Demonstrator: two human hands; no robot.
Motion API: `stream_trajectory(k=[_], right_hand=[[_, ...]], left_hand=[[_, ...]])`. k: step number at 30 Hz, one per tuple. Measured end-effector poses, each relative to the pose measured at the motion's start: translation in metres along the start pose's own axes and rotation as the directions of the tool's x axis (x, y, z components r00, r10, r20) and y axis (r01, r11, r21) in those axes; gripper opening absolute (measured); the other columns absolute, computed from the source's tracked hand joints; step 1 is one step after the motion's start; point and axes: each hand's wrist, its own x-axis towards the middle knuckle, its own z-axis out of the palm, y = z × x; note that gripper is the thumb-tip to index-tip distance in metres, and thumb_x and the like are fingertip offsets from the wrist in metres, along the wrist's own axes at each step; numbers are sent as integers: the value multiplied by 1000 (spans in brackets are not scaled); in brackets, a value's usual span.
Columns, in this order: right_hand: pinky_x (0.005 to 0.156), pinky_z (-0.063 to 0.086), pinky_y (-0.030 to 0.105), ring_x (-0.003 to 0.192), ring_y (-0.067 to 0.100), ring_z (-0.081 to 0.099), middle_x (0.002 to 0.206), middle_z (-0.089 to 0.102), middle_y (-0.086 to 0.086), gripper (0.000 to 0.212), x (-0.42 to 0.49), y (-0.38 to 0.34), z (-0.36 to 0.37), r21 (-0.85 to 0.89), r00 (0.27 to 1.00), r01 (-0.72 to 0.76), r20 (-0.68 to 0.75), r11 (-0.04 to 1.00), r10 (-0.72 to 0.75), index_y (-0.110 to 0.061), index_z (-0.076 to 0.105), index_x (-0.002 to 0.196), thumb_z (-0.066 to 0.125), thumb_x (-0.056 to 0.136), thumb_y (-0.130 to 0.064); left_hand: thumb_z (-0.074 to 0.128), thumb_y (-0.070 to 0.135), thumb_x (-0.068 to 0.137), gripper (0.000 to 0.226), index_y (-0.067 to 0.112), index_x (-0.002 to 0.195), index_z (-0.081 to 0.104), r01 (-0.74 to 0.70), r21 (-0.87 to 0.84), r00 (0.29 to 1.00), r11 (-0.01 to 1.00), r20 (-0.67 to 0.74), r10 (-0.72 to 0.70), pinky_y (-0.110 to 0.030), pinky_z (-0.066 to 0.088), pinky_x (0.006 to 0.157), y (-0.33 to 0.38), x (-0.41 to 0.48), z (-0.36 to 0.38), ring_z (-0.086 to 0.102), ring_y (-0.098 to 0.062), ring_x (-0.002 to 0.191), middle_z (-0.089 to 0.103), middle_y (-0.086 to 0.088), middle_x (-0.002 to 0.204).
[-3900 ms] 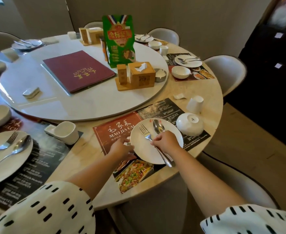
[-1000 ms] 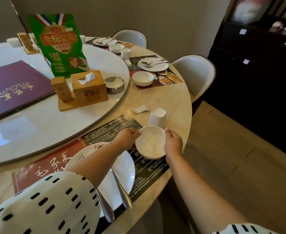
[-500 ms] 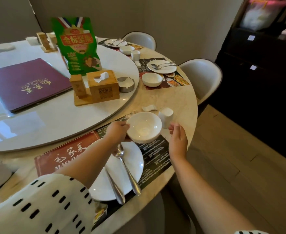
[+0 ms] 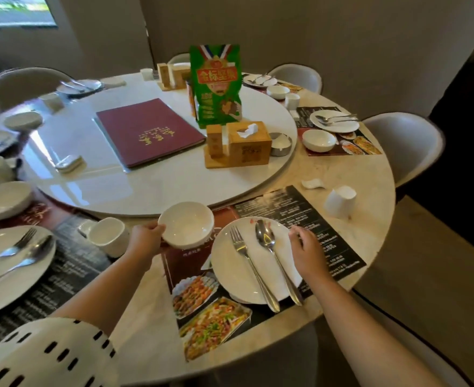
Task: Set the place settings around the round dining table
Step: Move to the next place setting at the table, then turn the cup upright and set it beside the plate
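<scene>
The white bowl (image 4: 187, 223) is empty and upright at the placemat's (image 4: 286, 208) far left corner, just beside the plate (image 4: 227, 272). The left hand (image 4: 146, 241) grips its near rim. The round white plate carries a fork (image 4: 244, 258) and a spoon (image 4: 269, 247) side by side. The right hand (image 4: 307, 251) sits at the plate's right rim with fingers curled; I cannot tell whether it is gripping. An upturned cup (image 4: 340, 201) stands on the marble surface (image 4: 356, 169).

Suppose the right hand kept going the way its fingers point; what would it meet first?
Probably the spoon on the white plate, just beyond the right hand, then the fork; the hand's height over the plate is unclear.
</scene>
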Motion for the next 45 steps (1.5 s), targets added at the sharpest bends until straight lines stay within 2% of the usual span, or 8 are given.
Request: stream_trajectory(k=[7, 17, 23, 27, 31, 34, 40, 45], right_hand=[[95, 38, 27, 122, 17, 48, 133, 52, 7, 41, 0, -5, 8, -5, 999, -37, -5, 999, 37, -12, 48, 134, 39, 99, -31], [92, 42, 28, 119, 16, 51, 128, 55, 5, 41, 0, -4, 15, -6, 998, -51, -24, 999, 51, -13, 50, 132, 38, 99, -35], [94, 43, 31, 120, 18, 50, 129, 55, 6, 42, 0, -7, 15, -8, 998, -58, -26, 998, 58, -12, 49, 132, 38, 99, -35], [91, 43, 29, 118, 18, 51, 127, 56, 6, 42, 1, -5, 15, -10, 998, -60, -21, 998, 60, -13, 50, 131, 39, 99, -35], [84, 46, 27, 107, 17, 56, 113, 60, 5, 41, 4, -4, 11, -11, 998, -64, 4, 998, 64, -11, 55, 125, 38, 98, -37], [89, 44, 27, 113, 16, 53, 122, 58, 5, 39, 17, -9, -5, -69, 999, -43, -30, 997, 41, -12, 54, 127, 40, 98, -35], [96, 41, 33, 118, 25, 50, 130, 51, 10, 35, 88, -24, -80, -347, 978, -27, -204, 937, -48, -11, 55, 124, 56, 91, -21], [98, 41, 41, 126, 32, 38, 141, 37, 11, 76, 139, -8, -107, -603, 977, -200, -62, 772, 205, -19, 33, 142, 71, 78, -38]], left_hand=[[44, 9, 98, 35, -4, 130, 47, 34, 29, 999, 999, -8, -33, -39, 51, 79, -16, 18, -9, 54, -40, 113, 52, -26, 126], [53, 18, 94, 44, 6, 136, 43, 99, 146, 993, 984, 52, -107, -33, 55, 74, -18, 21, -15, 61, -30, 102, 54, -20, 125], [59, 30, 90, 52, 0, 130, 43, 43, 513, 987, 857, 110, -116, -14, 43, 31, -3, 13, -12, 54, -11, 58, 54, -8, 83], [56, 38, 90, 54, -2, 125, 47, -4, 662, 991, 750, 101, -84, -24, 55, 60, 2, 10, -14, 62, -19, 70, 57, -8, 79], [50, 44, 91, 69, 5, 144, 27, -259, 795, 962, 549, 160, 222, -36, 49, 91, 15, -4, -5, 51, -29, 121, 39, -16, 142], [45, 48, 92, 73, 13, 149, 15, -459, 782, 874, 422, 311, 374, -42, 34, 109, 27, -19, 21, 29, -29, 139, 26, -10, 152], [45, 48, 93, 72, 16, 149, 14, -669, 666, 734, 330, 523, 432, -36, 27, 113, 51, -33, 92, 23, -21, 142, 24, -5, 154], [49, 46, 91, 68, 16, 146, 23, -770, 590, 633, 244, 655, 413, -34, 28, 113, 59, -31, 164, 30, -18, 139, 32, -4, 150]])
